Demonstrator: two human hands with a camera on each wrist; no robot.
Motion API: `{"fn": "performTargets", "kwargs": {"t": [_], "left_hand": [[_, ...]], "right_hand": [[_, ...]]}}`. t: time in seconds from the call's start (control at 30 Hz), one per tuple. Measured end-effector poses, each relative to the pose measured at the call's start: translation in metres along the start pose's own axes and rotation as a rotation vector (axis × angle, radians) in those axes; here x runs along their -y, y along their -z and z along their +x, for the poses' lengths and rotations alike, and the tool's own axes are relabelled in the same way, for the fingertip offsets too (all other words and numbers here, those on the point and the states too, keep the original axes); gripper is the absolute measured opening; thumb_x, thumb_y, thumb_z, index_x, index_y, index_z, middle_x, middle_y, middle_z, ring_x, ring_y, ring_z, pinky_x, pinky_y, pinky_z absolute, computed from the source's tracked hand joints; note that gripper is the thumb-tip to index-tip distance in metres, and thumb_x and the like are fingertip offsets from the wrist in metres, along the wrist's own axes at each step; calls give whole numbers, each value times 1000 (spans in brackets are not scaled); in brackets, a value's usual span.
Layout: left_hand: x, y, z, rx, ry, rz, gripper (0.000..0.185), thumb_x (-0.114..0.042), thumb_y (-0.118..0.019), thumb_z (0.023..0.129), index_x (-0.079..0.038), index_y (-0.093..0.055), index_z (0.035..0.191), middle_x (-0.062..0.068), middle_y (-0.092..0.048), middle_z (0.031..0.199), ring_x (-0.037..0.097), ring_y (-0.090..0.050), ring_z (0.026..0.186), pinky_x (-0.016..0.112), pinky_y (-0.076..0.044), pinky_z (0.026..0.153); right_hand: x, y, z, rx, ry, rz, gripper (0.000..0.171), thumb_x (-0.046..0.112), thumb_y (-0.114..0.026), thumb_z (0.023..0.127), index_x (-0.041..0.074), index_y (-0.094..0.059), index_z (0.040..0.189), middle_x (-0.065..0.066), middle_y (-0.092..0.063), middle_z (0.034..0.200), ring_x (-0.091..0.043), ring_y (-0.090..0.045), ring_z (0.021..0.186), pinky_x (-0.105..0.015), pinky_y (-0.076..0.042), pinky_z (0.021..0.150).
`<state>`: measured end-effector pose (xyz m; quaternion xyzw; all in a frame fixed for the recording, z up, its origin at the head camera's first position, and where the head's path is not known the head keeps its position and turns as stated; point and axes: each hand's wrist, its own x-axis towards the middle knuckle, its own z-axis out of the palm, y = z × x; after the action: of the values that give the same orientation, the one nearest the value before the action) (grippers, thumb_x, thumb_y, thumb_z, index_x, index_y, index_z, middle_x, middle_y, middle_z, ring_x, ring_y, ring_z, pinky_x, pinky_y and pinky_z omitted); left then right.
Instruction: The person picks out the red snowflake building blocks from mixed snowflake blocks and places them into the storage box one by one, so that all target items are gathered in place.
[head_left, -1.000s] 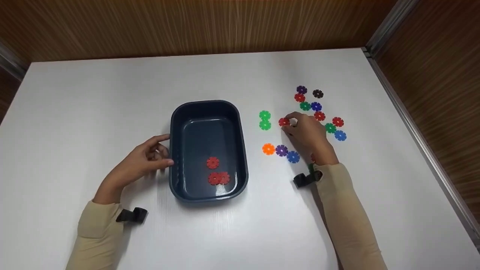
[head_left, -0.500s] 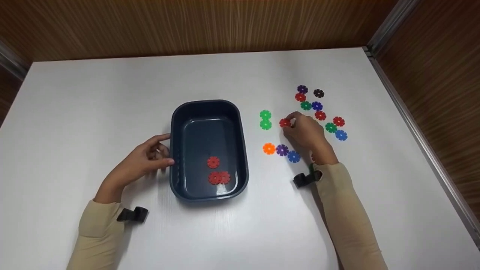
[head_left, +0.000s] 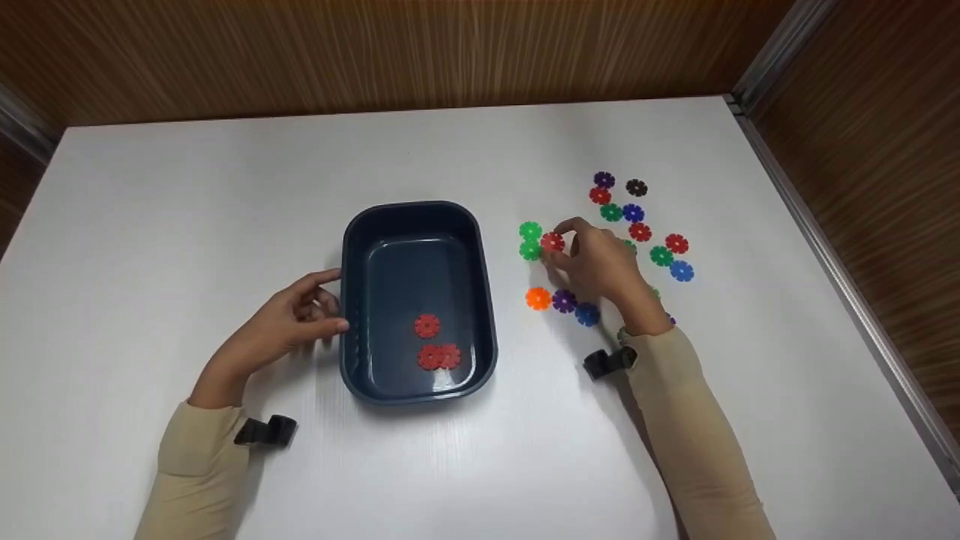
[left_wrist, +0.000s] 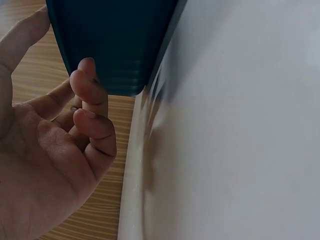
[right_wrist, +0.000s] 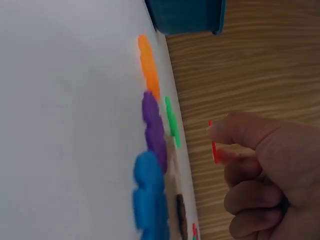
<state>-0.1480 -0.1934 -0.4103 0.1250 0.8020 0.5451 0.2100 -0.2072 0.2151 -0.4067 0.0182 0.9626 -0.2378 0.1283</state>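
My right hand [head_left: 600, 262] pinches a red notched plastic disc [head_left: 553, 242] between thumb and forefinger. The right wrist view shows this disc [right_wrist: 213, 142] edge-on, raised above the tabletop. From above, it overlaps the lower of two light green discs [head_left: 530, 250]. A dark blue tray [head_left: 487, 322] stands to the left, with three red discs [head_left: 427, 326] lying on its floor near the front. My left hand [head_left: 281, 330] touches the tray's left side with thumb and forefinger tips. Its other fingers are loosely bent beside the tray wall [left_wrist: 112, 45].
Below the right hand lie an orange disc [head_left: 538, 298], a purple disc [head_left: 564, 301] and a blue disc [head_left: 587, 314]. Several more discs, including a dark brown disc [head_left: 636, 187], are scattered to the right. A wood-grain panel [head_left: 405, 60] borders the white table's [head_left: 187, 195] back edge.
My right hand has lifted the red disc and carried it slightly left, toward the light green pair. My left hand and the tray have stayed put.
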Motion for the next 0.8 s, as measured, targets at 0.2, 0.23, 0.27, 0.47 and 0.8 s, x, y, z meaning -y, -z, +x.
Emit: {"fn": "performTargets", "kwargs": {"t": [0.2,0.23,0.27,0.47,0.8], "left_hand": [[-2,0,0,1,5,12,67,-17,-69,83,-12,-35,141,7,-48,97,7,-52,70,22,-41,59],[-2,0,1,1,2,15,67,-17,-69,83,-12,-35,141,7,-48,97,7,-52,70,22,-41,59],[-2,0,1,0,-2,19,67,-17,-69,83,-12,-35,140,7,-48,97,7,-52,70,22,-41,59],[-1,0,1,-4,-14,39,66,-19,-69,83,-12,-36,140,6,-49,96,8,-53,69,23,-41,59],[0,1,1,-2,-10,57,67,-21,-69,83,-14,-35,141,5,-50,97,14,-55,70,25,-41,56]], "right_hand": [[20,1,-12,-5,131,11,40,31,-62,87,17,-52,124,-7,-57,77,-21,-50,62,-26,-42,52],[23,1,-14,-13,156,7,40,30,-63,87,17,-53,123,-6,-56,76,-20,-49,61,-26,-41,52],[26,1,-17,-20,177,1,39,30,-63,86,16,-53,122,-6,-55,74,-20,-48,60,-26,-40,51],[44,0,-32,-29,264,7,38,29,-63,86,17,-54,120,-3,-50,68,-18,-45,56,-25,-35,48],[64,-9,-51,-86,449,30,32,28,-64,85,17,-58,114,1,-48,63,-13,-40,55,-25,-28,49]]}}
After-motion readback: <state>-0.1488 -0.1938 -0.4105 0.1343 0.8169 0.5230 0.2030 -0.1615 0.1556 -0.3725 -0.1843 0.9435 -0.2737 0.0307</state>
